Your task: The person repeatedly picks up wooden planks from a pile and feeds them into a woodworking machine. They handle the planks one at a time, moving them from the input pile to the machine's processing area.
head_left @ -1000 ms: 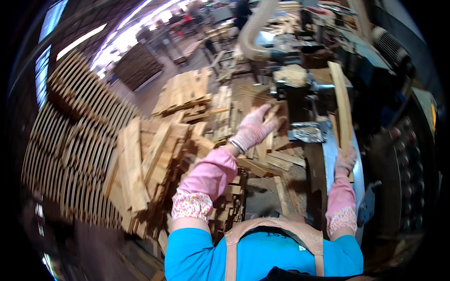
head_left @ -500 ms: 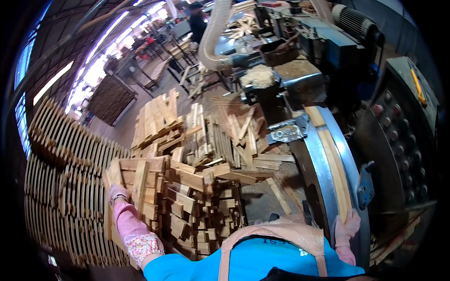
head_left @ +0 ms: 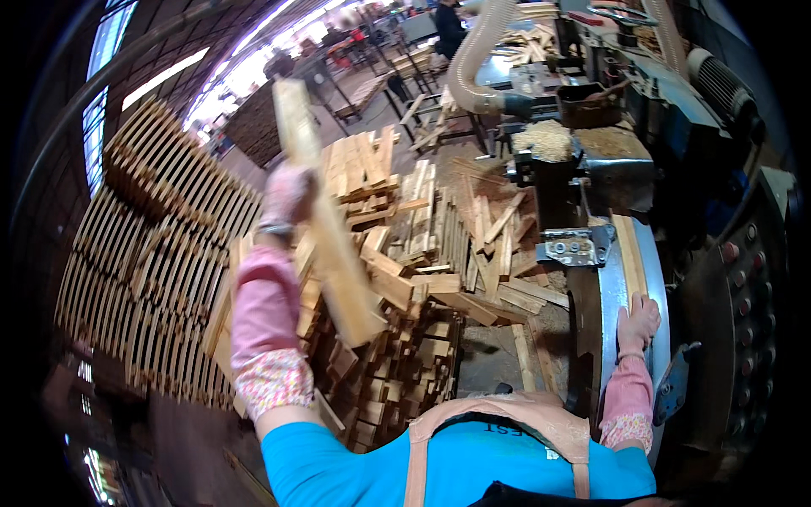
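Observation:
My left hand (head_left: 289,196) is closed around a pale wooden board (head_left: 342,266), raised at a slant above the wood stacks and slightly blurred. On the right, my right hand (head_left: 639,325) bends its fingers over the near end of a wooden strip (head_left: 628,253). That strip lies lengthwise on the shiny metal bed (head_left: 655,279) of a woodworking machine. Its far end runs up to the machine's housing (head_left: 621,182), where the rest is hidden. Beside the strip's left edge sits a metal guide bracket (head_left: 574,247).
Below my left arm is a pile of short wood blocks (head_left: 393,380). Slatted wood stacks (head_left: 160,287) rise at the far left. Loose offcuts (head_left: 498,228) lie beyond. A ribbed hose (head_left: 481,63) hangs over the machine, and a button panel (head_left: 743,313) stands at right.
My left hand has lifted a board off the stack. My right hand has moved forward along the bed, pushing the strip farther toward the housing. The whole view has shifted.

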